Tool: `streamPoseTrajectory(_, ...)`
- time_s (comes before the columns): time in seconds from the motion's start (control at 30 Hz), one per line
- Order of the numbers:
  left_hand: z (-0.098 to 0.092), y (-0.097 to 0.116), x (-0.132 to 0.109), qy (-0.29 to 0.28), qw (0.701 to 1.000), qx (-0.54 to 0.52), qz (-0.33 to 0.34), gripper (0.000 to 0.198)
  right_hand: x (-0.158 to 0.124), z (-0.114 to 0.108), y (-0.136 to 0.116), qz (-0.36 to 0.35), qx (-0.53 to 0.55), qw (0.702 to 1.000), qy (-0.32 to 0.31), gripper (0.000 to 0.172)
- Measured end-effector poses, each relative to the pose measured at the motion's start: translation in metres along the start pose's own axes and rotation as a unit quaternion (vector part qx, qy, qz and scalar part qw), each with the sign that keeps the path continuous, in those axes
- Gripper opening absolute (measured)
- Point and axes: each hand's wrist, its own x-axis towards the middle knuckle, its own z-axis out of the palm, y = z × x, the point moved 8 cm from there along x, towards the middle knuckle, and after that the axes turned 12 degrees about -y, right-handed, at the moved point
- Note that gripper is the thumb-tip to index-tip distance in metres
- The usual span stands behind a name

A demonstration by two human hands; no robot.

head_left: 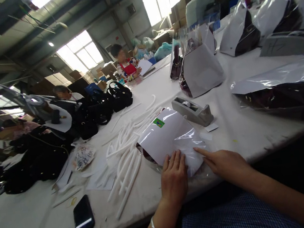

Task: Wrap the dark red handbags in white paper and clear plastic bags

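A handbag wrapped in white paper and clear plastic (163, 137) lies on the table in front of me, a green sticker (158, 122) near its top. Dark bag material shows at its left edge. My left hand (175, 174) rests flat on the wrapping, fingers stretched out and close together. On the right side of the plastic, my right hand (225, 162) touches it with an extended index finger; its other fingers are partly hidden, and I cannot make out whether they hold anything. Just behind the bag stands a grey tape dispenser (192, 111).
White foam tubes (127, 165) lie heaped left of the bag, with a black phone (84, 220) near the front edge. Wrapped handbags (202, 68) stand at the back right, another dispenser (293, 43) among them. Black handbags (120, 96) line the left; co-workers sit beyond.
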Motion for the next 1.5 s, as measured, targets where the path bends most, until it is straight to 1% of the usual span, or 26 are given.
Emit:
streamPoseTrajectory(0.03,0.001,0.000,0.000,-0.006,1.000,0.000,-0.005,0.038,-0.001,-0.010,0.009,0.010,-0.003,0.999,0.031,0.035)
streamPoseTrajectory(0.07,0.001,0.000,0.000,-0.010,1.000,0.000,-0.009,0.038,-0.001,-0.024,0.019,0.019,0.001,0.997,0.075,0.031)
streamPoseTrajectory(0.13,0.002,0.001,0.000,-0.011,1.000,0.000,-0.013,0.039,0.004,-0.060,0.040,0.017,0.026,0.981,0.191,0.030)
streamPoseTrajectory(0.2,0.002,0.001,0.000,-0.005,1.000,0.001,-0.014,0.040,0.019,-0.096,0.058,-0.020,0.055,0.952,0.301,0.034)
streamPoseTrajectory(0.23,0.003,0.002,-0.001,0.000,1.000,0.003,-0.014,0.040,0.032,-0.111,0.065,-0.043,0.066,0.939,0.335,0.036)
streamPoseTrajectory(0.27,0.003,0.002,-0.001,0.004,1.000,0.004,-0.016,0.040,0.048,-0.124,0.072,-0.055,0.079,0.933,0.348,0.038)
streamPoseTrajectory(0.3,0.003,0.002,-0.001,0.009,1.000,0.006,-0.017,0.040,0.067,-0.132,0.082,-0.050,0.108,0.933,0.339,0.039)
streamPoseTrajectory(0.33,0.003,0.002,-0.002,0.014,1.000,0.009,-0.017,0.040,0.088,-0.137,0.092,-0.032,0.151,0.937,0.312,0.038)
streamPoseTrajectory(0.4,0.003,0.003,-0.002,0.023,1.000,0.014,-0.014,0.040,0.126,-0.135,0.110,0.016,0.249,0.939,0.238,0.029)
streamPoseTrajectory(0.47,0.002,0.004,-0.002,0.031,0.999,0.017,-0.012,0.041,0.152,-0.125,0.120,0.046,0.324,0.929,0.172,0.021)
streamPoseTrajectory(0.53,0.001,0.004,-0.001,0.039,0.999,0.017,-0.014,0.041,0.165,-0.113,0.123,0.058,0.369,0.918,0.133,0.023)
streamPoseTrajectory(0.6,0.001,0.003,-0.002,0.047,0.999,0.014,-0.017,0.040,0.171,-0.101,0.126,0.069,0.421,0.899,0.104,0.019)
streamPoseTrajectory(0.67,0.001,0.003,-0.002,0.049,0.999,0.010,-0.016,0.040,0.171,-0.094,0.127,0.075,0.470,0.875,0.092,0.019)
streamPoseTrajectory(0.77,0.002,0.002,-0.002,0.042,0.999,0.001,-0.013,0.041,0.163,-0.098,0.129,0.062,0.532,0.838,0.105,0.021)
streamPoseTrajectory(0.9,0.003,0.001,-0.002,0.029,0.999,-0.021,-0.016,0.040,0.132,-0.111,0.136,0.030,0.590,0.795,0.138,0.020)
streamPoseTrajectory(1.0,0.004,0.001,-0.002,0.029,0.999,-0.035,-0.025,0.040,0.103,-0.105,0.146,0.030,0.612,0.779,0.135,0.022)
streamPoseTrajectory(1.07,0.005,0.001,-0.002,0.029,0.998,-0.038,-0.028,0.041,0.089,-0.093,0.154,0.044,0.616,0.777,0.123,0.023)
streamPoseTrajectory(1.13,0.005,0.002,-0.002,0.027,0.998,-0.040,-0.028,0.041,0.083,-0.080,0.161,0.062,0.612,0.780,0.115,0.021)
streamPoseTrajectory(1.27,0.004,0.002,-0.001,0.021,0.998,-0.048,-0.023,0.041,0.087,-0.061,0.173,0.101,0.582,0.797,0.124,0.017)
streamPoseTrajectory(1.4,0.001,0.001,0.001,0.012,0.998,-0.056,-0.025,0.041,0.094,-0.059,0.176,0.124,0.534,0.824,0.143,0.014)
streamPoseTrajectory(1.5,0.001,0.001,0.001,0.006,0.998,-0.060,-0.023,0.040,0.095,-0.061,0.173,0.134,0.511,0.837,0.144,0.012)
